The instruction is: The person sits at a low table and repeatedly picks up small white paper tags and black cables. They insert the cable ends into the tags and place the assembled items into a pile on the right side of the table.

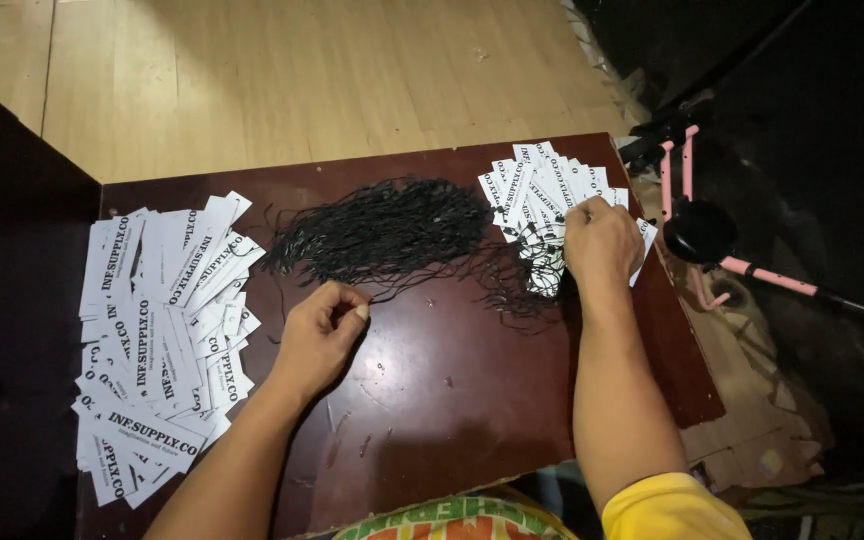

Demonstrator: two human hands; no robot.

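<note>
At a dark wooden counter (472,400), the left hand (320,335) pinches a black cord drawn from the heap of cords (382,235) just beyond its fingers. The right hand (600,240) presses down, fingers curled, on a fan of strung white tags (542,190) — what it grips is hidden. A larger spread of loose tags (157,330) lies far left — well apart.

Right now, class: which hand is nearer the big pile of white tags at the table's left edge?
Left. The left hand lies just beside that pile of white tags; the right hand rests across the table.
</note>
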